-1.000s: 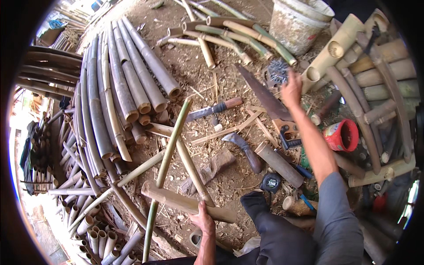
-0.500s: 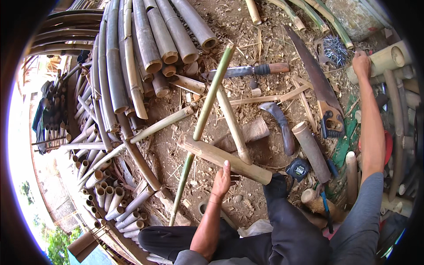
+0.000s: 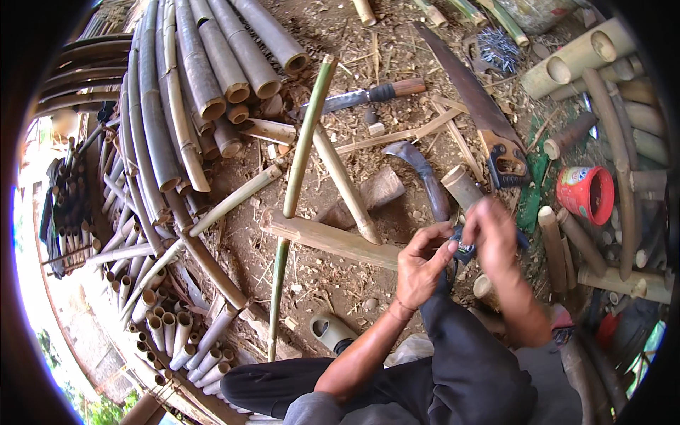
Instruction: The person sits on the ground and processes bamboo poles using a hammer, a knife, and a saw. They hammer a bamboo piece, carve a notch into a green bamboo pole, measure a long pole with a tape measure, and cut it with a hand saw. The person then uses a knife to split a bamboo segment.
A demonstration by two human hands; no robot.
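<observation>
My left hand is closed around a small dark tape measure above my bent knee. Right beside it, my right hand is smeared by motion; its fingers reach toward the tape measure, and whether they grip it I cannot tell. A split bamboo piece lies crosswise in front of my left hand, touching a slanted green bamboo pole. Another thin bamboo stick slopes down to meet the split piece. Behind my right hand, a short bamboo tube is partly hidden.
A curved-handled blade, a handsaw and a long knife lie on the chip-strewn ground. A red bucket stands at right near thick bamboo tubes. Long bamboo poles are stacked at left.
My right hand has come back from the thick bamboo at far right to the tape measure. My left hand has left the split bamboo and picked up the tape measure. The view has shifted right.
</observation>
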